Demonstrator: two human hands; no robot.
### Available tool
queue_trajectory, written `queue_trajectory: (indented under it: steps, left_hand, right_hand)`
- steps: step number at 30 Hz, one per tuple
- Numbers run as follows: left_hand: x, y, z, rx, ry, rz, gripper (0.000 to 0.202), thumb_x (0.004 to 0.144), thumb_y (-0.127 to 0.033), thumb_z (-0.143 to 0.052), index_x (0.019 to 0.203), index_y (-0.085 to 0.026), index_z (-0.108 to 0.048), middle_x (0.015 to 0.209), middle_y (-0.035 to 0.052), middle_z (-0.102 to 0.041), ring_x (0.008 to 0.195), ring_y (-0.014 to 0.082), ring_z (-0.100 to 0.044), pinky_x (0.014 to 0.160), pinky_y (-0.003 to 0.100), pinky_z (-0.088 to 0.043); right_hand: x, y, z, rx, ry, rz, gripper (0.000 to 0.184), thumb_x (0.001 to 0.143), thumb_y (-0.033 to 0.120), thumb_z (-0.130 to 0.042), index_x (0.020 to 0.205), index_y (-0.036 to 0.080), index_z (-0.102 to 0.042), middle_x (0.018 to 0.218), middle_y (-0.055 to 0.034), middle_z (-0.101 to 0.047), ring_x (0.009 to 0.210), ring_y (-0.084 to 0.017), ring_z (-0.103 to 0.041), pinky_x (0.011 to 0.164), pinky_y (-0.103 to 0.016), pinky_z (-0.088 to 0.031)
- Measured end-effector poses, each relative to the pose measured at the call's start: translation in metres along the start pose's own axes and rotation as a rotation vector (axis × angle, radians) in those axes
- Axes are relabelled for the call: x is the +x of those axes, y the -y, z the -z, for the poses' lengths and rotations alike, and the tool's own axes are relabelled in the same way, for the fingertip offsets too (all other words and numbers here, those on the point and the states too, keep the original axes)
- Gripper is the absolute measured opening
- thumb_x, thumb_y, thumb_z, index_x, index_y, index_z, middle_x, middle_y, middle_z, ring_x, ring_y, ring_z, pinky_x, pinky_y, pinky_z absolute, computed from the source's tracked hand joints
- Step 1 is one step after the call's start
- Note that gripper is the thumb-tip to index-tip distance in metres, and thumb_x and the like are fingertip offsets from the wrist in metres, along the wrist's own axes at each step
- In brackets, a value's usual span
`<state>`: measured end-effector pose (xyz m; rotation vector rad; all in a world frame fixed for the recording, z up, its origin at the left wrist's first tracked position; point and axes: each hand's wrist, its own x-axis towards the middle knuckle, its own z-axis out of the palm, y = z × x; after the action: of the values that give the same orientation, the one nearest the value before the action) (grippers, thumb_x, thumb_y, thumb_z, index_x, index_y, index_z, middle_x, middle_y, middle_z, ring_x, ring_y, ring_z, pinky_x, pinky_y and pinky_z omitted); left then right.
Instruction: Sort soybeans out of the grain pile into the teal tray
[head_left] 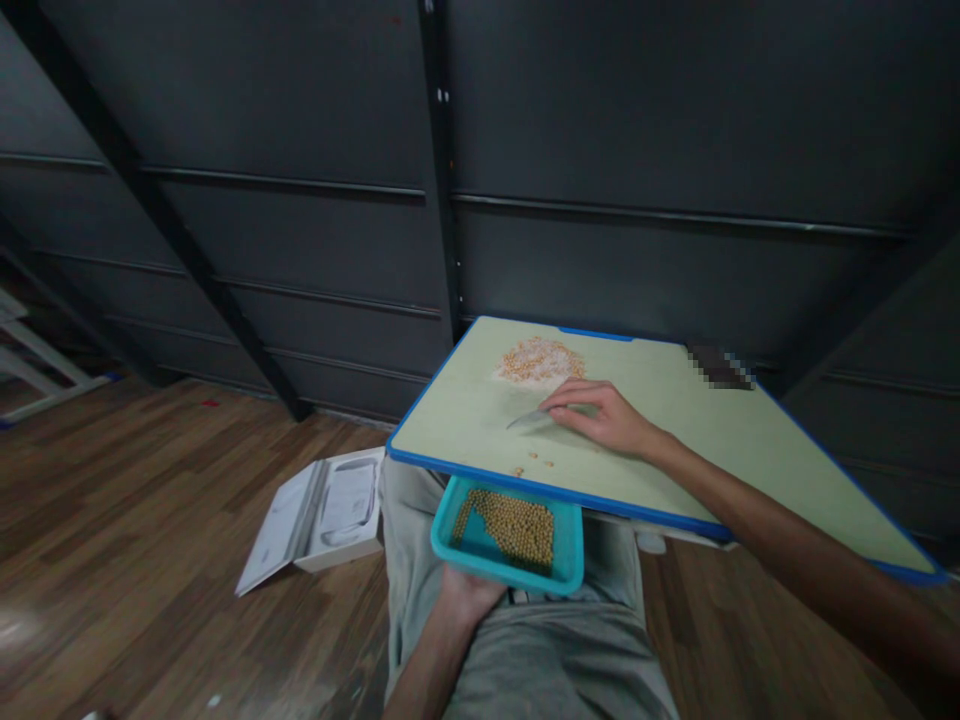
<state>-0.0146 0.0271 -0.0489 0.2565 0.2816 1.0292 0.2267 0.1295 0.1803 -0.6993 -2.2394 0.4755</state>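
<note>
In the head view, my left hand [471,597] is under a teal plastic tray [442,520], holding it below the near edge of a pale yellow-green board [457,430] with a blue rim. Round tan beans [525,528], apparently soybeans, lie in the tray, mostly toward its right side. My right hand [596,412] rests over the board, fingers pinched on a thin pale grey blade-like piece [527,419] that points left; its exact kind is unclear. Beyond it spreads a pile of white grains mixed with yellow bits [541,362]. A few loose beans [549,464] lie near the board's front edge.
At the board's far right lies a dark, pixelated object [721,367]. An open white box [349,505] sits on the wooden floor [172,500] to the left. A dark panelled wall [300,240] stands behind the board. My legs [540,650] are beneath the tray.
</note>
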Motion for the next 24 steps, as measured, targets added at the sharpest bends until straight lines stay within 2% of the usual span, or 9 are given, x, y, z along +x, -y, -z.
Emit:
queue_trajectory:
  steps: [2, 5, 7, 12, 15, 18, 20, 24]
  left_hand:
    - [-0.001, -0.001, -0.006, 0.034, -0.102, 0.009, 0.038, 0.098, -0.046, -0.052, 0.116, -0.027, -0.080, 0.131, 0.0052, -0.079, 0.146, 0.0305, -0.054, 0.131, 0.052, -0.027]
    - [-0.004, -0.003, -0.016, 0.072, -0.232, -0.003, 0.027, 0.090, -0.044, -0.062, 0.102, -0.030, -0.082, 0.118, 0.0021, -0.084, 0.143, 0.0314, -0.058, 0.129, 0.050, -0.034]
    - [-0.004, -0.004, -0.020, 0.080, -0.253, -0.008, 0.024, 0.086, -0.043, -0.066, 0.099, -0.030, -0.081, 0.114, 0.0014, -0.085, 0.141, 0.0323, -0.059, 0.127, 0.050, -0.036]
    - [-0.004, -0.004, -0.020, 0.115, -0.273, -0.011, 0.025, 0.085, -0.045, -0.067, 0.099, -0.030, -0.081, 0.119, 0.0032, -0.083, 0.142, 0.0349, -0.058, 0.125, 0.052, -0.041]
    - [-0.003, -0.003, -0.016, 0.098, -0.265, -0.030, 0.029, 0.085, -0.049, -0.067, 0.101, -0.030, -0.081, 0.119, 0.0029, -0.083, 0.142, 0.0353, -0.058, 0.126, 0.053, -0.040]
    - [-0.004, -0.002, -0.016, 0.079, -0.273, -0.023, 0.028, 0.086, -0.048, -0.067, 0.101, -0.028, -0.081, 0.118, 0.0039, -0.084, 0.141, 0.0345, -0.059, 0.126, 0.051, -0.041]
    - [-0.005, -0.002, -0.020, 0.076, -0.268, -0.015, 0.031, 0.087, -0.050, -0.067, 0.103, -0.028, -0.081, 0.120, 0.0050, -0.083, 0.140, 0.0344, -0.060, 0.125, 0.052, -0.042]
    - [-0.006, -0.001, -0.039, 0.094, -0.210, -0.017, 0.045, 0.092, -0.059, -0.060, 0.120, -0.027, -0.076, 0.134, 0.0069, -0.077, 0.139, 0.0344, -0.060, 0.124, 0.056, -0.043]
  right_hand:
    - [0.000, -0.003, 0.007, -0.048, -0.058, -0.027, 0.018, 0.101, 0.030, -0.067, 0.107, 0.022, -0.082, 0.103, -0.0082, -0.081, 0.098, -0.022, -0.072, 0.093, -0.042, -0.055]
    - [-0.002, -0.009, 0.021, -0.136, -0.049, -0.069, 0.019, 0.099, 0.029, -0.067, 0.105, 0.022, -0.083, 0.102, -0.0082, -0.082, 0.094, -0.022, -0.073, 0.090, -0.042, -0.056]
    - [-0.004, -0.015, 0.030, -0.174, -0.023, -0.093, 0.019, 0.097, 0.028, -0.067, 0.104, 0.023, -0.084, 0.100, -0.0079, -0.082, 0.089, -0.022, -0.073, 0.086, -0.041, -0.056]
    - [-0.010, -0.025, 0.046, -0.237, 0.051, -0.108, 0.018, 0.094, 0.025, -0.068, 0.098, 0.021, -0.084, 0.092, -0.0075, -0.081, 0.079, -0.020, -0.071, 0.077, -0.036, -0.054]
    - [-0.010, -0.021, 0.043, -0.250, 0.132, -0.109, 0.017, 0.095, 0.024, -0.067, 0.096, 0.019, -0.083, 0.087, -0.0064, -0.079, 0.074, -0.018, -0.068, 0.071, -0.033, -0.051]
    - [-0.009, -0.011, 0.034, -0.267, 0.160, -0.066, 0.019, 0.096, 0.026, -0.065, 0.097, 0.018, -0.083, 0.083, -0.0052, -0.077, 0.070, -0.016, -0.066, 0.068, -0.031, -0.048]
    - [-0.008, -0.003, 0.026, -0.262, 0.170, -0.022, 0.020, 0.097, 0.026, -0.064, 0.099, 0.018, -0.082, 0.083, -0.0055, -0.077, 0.070, -0.016, -0.066, 0.068, -0.031, -0.048]
    - [-0.006, 0.011, 0.010, -0.198, 0.183, 0.051, 0.021, 0.098, 0.027, -0.063, 0.102, 0.019, -0.082, 0.085, -0.0060, -0.078, 0.072, -0.016, -0.068, 0.069, -0.031, -0.050]
